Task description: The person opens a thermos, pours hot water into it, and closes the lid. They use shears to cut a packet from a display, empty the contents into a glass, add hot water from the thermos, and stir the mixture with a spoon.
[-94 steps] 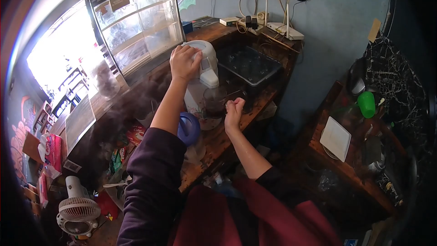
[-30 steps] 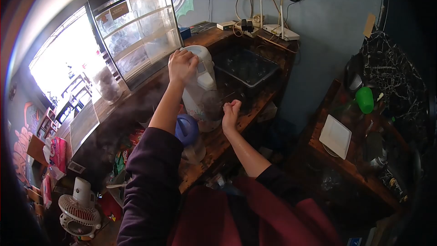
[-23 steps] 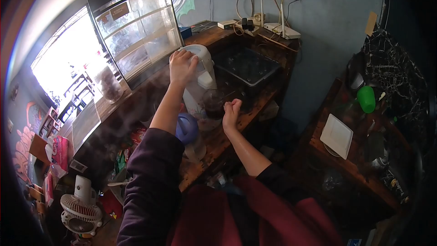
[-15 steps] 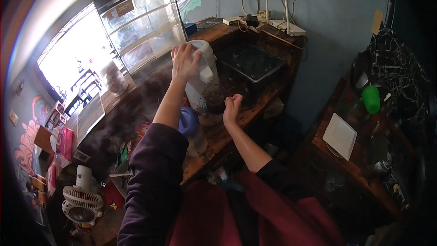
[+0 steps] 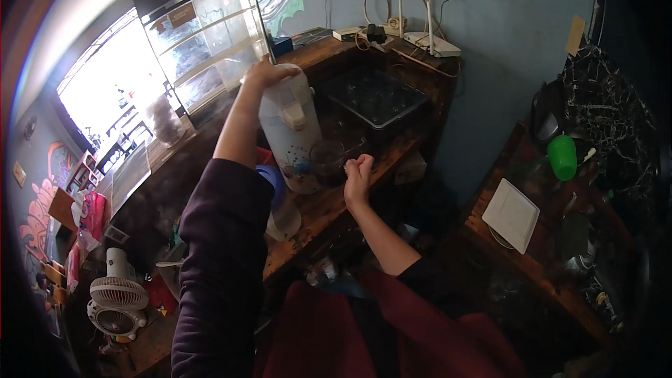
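Note:
A white pump thermos with a flower print near its base stands on the dark wooden counter. My left hand grips the thermos at its top, thumb lying over the lid; the other fingers are partly hidden. Below the spout, close to the thermos, is a see-through glass mug with something dark in it. Fingers curled, my right hand is closed at the mug's right side; the handle itself is hard to see. A clear jug with a blue lid stands left of the thermos, partly behind my left sleeve.
Behind the mug sits a dark lidded plastic box. A glass display case rises at the back left. A router and cables lie along the wall. On the right-hand table are a white tray and a green cup. A fan stands lower left.
My left hand has shifted from lying spread on the thermos lid to its back left edge. The thermos top has moved left. My right hand stays beside the mug; the view has turned slightly.

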